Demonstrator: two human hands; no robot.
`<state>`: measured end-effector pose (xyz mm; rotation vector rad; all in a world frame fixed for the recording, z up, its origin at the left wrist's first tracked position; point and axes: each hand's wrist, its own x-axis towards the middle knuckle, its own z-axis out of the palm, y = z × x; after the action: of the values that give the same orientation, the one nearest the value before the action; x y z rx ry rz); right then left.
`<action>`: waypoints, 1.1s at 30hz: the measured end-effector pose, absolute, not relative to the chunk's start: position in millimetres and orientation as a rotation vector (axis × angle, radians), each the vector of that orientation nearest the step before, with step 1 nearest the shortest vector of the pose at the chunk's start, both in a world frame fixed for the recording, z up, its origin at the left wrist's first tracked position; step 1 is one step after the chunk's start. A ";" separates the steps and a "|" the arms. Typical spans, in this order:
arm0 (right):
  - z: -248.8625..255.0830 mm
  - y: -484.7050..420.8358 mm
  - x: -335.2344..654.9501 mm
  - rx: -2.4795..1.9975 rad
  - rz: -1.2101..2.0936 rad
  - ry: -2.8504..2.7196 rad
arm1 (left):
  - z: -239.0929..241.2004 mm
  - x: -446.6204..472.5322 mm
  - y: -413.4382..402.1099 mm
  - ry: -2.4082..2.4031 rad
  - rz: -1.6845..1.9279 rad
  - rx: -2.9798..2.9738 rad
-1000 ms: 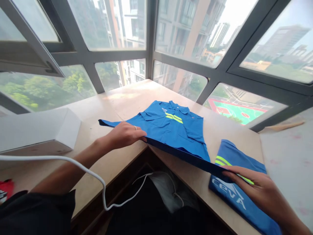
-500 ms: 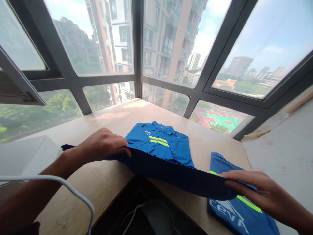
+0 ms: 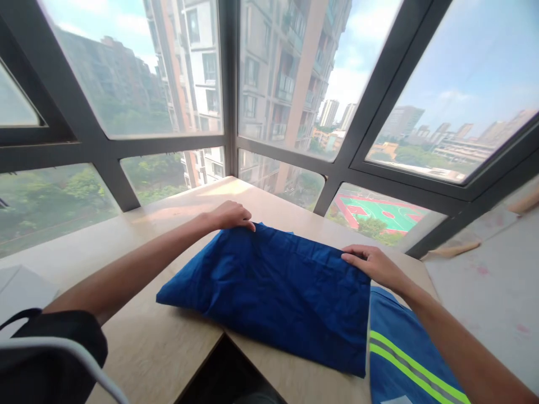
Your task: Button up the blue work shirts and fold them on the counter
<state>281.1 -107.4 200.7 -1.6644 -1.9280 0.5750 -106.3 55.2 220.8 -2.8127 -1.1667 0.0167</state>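
A blue work shirt lies folded over on the wooden corner desk, its plain back side up. My left hand pinches its far left corner, fingers closed on the cloth. At the far right corner my right hand grips the edge of the shirt the same way. Both hands rest low, near the desk top.
A second folded blue garment with yellow-green stripes lies at the right, partly under the shirt. A white box sits at the left edge. A white cable crosses the lower left. Large windows close off the far side; a dark gap opens below the desk's inner corner.
Both hands carried the shirt's near hem up and away, folding it over the collar end. The front with its logo and stripes is now covered. The camera tilted up.
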 end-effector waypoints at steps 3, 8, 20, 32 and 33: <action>179.1 -68.6 284.1 -1.646 0.596 -2.012 | 187.9 -95.3 94.8 -1.253 0.142 -2.879; 140.2 -12.5 295.5 -1.685 0.636 -2.148 | 134.2 -88.9 150.1 -1.325 0.111 -3.130; 39.2 17.5 327.4 -1.809 0.969 -1.888 | 79.8 -151.6 182.4 -1.804 0.555 -3.293; 76.6 26.4 354.4 -1.748 0.791 -1.320 | 158.2 -177.4 223.3 -1.612 -0.061 -3.098; 69.5 35.9 352.2 -1.766 0.779 -1.293 | 149.0 -172.5 231.5 -1.633 -0.103 -3.061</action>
<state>352.2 35.9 69.5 -1.7660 -1.2930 0.7789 -172.5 231.5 149.0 -3.0605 -1.6333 -0.1032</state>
